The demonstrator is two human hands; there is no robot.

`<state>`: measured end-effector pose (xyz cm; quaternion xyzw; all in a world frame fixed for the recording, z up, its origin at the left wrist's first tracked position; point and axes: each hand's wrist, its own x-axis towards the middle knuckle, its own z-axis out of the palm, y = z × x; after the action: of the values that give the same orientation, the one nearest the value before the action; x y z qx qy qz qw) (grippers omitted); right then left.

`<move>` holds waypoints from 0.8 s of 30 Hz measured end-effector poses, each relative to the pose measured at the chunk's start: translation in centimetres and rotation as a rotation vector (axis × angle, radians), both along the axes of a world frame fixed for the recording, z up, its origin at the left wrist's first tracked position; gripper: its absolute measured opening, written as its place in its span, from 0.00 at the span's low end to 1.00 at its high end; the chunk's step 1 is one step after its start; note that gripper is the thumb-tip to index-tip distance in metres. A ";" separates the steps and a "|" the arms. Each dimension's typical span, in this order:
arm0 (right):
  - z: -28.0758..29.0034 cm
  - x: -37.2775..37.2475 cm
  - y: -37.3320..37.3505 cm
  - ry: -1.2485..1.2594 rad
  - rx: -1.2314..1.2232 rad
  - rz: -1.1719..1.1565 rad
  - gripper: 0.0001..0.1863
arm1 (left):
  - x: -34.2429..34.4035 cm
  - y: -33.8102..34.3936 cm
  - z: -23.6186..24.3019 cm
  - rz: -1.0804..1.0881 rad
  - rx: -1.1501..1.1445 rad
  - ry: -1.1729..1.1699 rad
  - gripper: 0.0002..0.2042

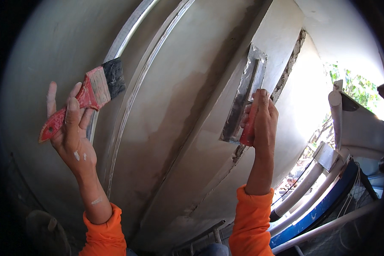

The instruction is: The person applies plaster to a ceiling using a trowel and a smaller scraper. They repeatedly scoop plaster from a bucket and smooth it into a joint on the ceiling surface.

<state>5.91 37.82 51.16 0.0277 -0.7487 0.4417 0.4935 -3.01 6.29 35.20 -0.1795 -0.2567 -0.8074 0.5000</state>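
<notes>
My left hand (pixel 72 128) is raised at the left, closed on the red handle of a wide paintbrush (pixel 91 91). Its dark bristles point up and to the right, and one finger sticks out to the side. White smears mark the hand and forearm. Further right, my right hand (pixel 262 121) grips the red handle of a plastering trowel (pixel 239 109). The long metal blade lies along the grey plastered ledge (pixel 281 25) and appears to touch its face. A damp, darker patch (pixel 181 109) shows on the grey wall between my hands.
Two pale metal strips (pixel 130 30) run along the wall at left. A rough, broken gap (pixel 290 64) lies just right of the trowel. At the lower right are thick pipes (pixel 305 187) and a curved blue piece (pixel 315 209), with a bright opening and leaves behind.
</notes>
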 end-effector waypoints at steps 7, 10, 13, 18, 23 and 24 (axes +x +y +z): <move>-0.9 0.1 0.0 -0.001 -0.015 0.031 0.27 | -0.3 0.0 -0.4 -0.021 -0.053 -0.012 0.34; -1.5 0.0 0.0 0.000 -0.024 0.049 0.26 | -0.4 0.0 -0.4 0.008 -0.052 -0.014 0.37; -2.2 -0.1 -0.2 0.011 -0.017 0.016 0.25 | -0.3 0.1 -0.2 0.003 -0.043 -0.011 0.38; -3.7 -0.5 -0.2 0.022 -0.010 -0.021 0.26 | 0.1 0.3 0.2 -0.015 -0.038 -0.020 0.39; -7.9 -1.2 0.4 0.011 0.061 -0.076 0.23 | 0.4 0.2 0.3 -0.019 -0.028 -0.015 0.34; -9.1 -1.0 0.5 -0.011 0.051 -0.080 0.22 | 0.4 0.2 0.3 -0.025 -0.013 0.002 0.30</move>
<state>4.92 38.29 42.06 0.0079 -0.7630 0.4027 0.5056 -2.63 6.45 35.49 -0.1869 -0.2589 -0.8118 0.4889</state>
